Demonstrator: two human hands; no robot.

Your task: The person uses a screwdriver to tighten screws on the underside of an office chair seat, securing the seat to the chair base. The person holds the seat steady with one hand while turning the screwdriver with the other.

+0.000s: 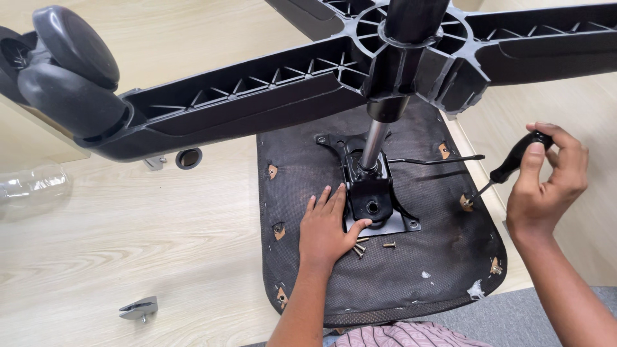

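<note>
Upturned chair seat point(411, 283): heavy, rigid; left hand point(326, 225) lay flat, fingers spread; right hand point(546, 186) gripped screwdriver point(511, 168) handle.

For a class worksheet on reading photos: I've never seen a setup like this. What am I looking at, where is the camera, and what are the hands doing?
The one picture comes from a camera on a person's head, looking down at their own bare hands. An office chair lies upside down on a wooden surface: its wheeled base sticks up toward the camera above the seat underside. The left hand presses flat beside the black metal plate. The right hand holds a screwdriver with its tip at the seat's edge. Loose screws lie on the seat.
</note>
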